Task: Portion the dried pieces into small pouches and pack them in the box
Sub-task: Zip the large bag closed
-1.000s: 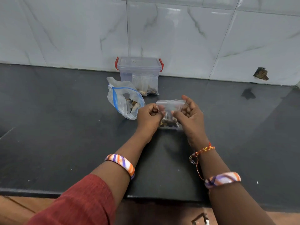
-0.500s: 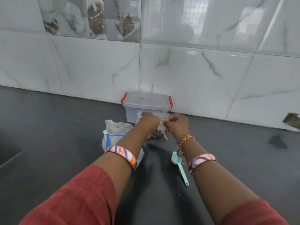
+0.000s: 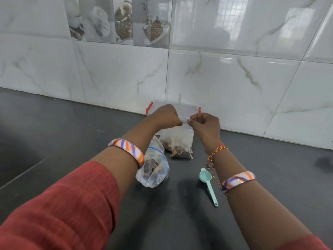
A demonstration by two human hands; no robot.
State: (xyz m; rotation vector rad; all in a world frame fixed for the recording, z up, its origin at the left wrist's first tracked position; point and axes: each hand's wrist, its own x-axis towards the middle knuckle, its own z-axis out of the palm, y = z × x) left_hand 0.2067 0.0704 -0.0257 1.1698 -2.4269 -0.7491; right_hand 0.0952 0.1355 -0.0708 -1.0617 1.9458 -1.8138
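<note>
A small clear pouch with brown dried pieces at its bottom hangs upright, its lower edge near the dark counter. My left hand and my right hand each pinch its top edge, close together. Right behind the hands stands a clear plastic box with red latches and its lid on, against the wall. A larger clear bag with a blue zip line and more dried pieces lies under my left forearm. A light teal scoop lies on the counter beside my right wrist.
The dark counter runs left and right along a white marble-tiled wall. A counter edge or step shows at the far left. My forearms wear striped bangles.
The view has tilted up toward the wall. Both hands have lifted the small pouch off the counter and carried it forward to just in front of the box.
</note>
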